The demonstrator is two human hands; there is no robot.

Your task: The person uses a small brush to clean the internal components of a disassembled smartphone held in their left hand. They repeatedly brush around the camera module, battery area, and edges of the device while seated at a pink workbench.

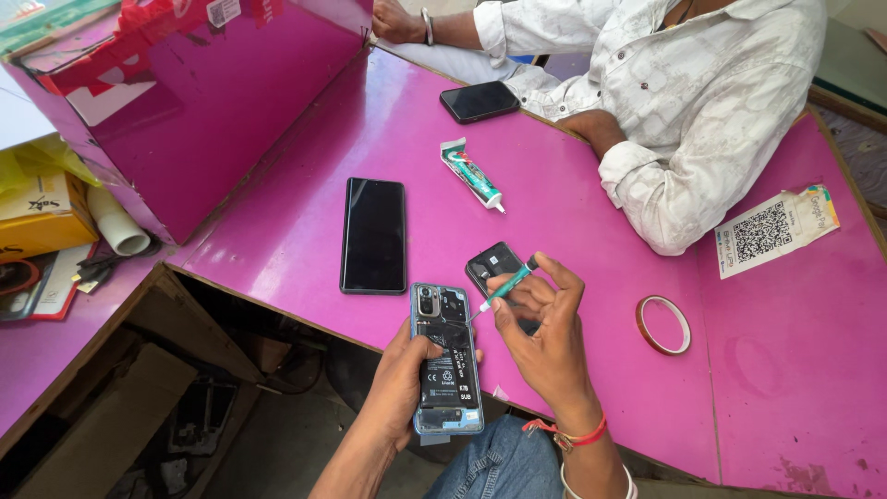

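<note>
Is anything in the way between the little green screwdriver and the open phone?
Nothing visible. The right hand holds the green screwdriver, and its thin tip reaches straight to the opened phone, which the left hand grips at the counter edge.

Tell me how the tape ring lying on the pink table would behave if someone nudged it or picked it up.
The tape ring lies flat on the pink table, so a nudge would probably slide it rather than roll it. It looks thin and hollow, so likely very light. Stood on edge, it might roll away; its narrow rim suggests it could tip over easily.
</note>
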